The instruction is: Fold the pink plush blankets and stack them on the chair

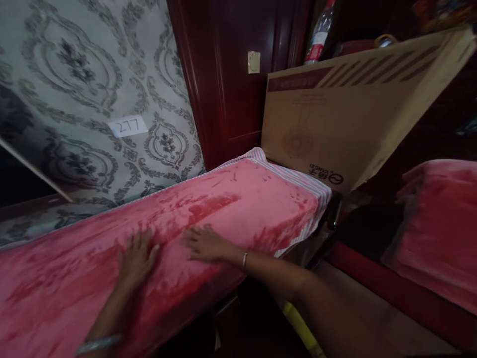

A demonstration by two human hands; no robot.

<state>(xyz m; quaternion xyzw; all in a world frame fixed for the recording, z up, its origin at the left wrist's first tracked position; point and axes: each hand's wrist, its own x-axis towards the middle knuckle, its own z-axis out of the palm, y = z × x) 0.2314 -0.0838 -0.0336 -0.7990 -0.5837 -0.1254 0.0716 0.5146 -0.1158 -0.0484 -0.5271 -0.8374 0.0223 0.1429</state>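
Note:
A pink plush cover with a striped edge lies over a long raised surface that runs along the wall. My left hand rests flat on it with the fingers spread, a silver bangle at that wrist. To its right, my right hand also lies palm down on the plush, fingers stretched out toward the left. Darker streaks in the nap show around both hands. Neither hand holds anything. What lies under the cover is hidden.
A large cardboard box stands at the far end, with a plastic bottle behind its top edge. Patterned wallpaper bears a paper marked 277. More pink plush fabric sits at right, beside a dark red door farther back.

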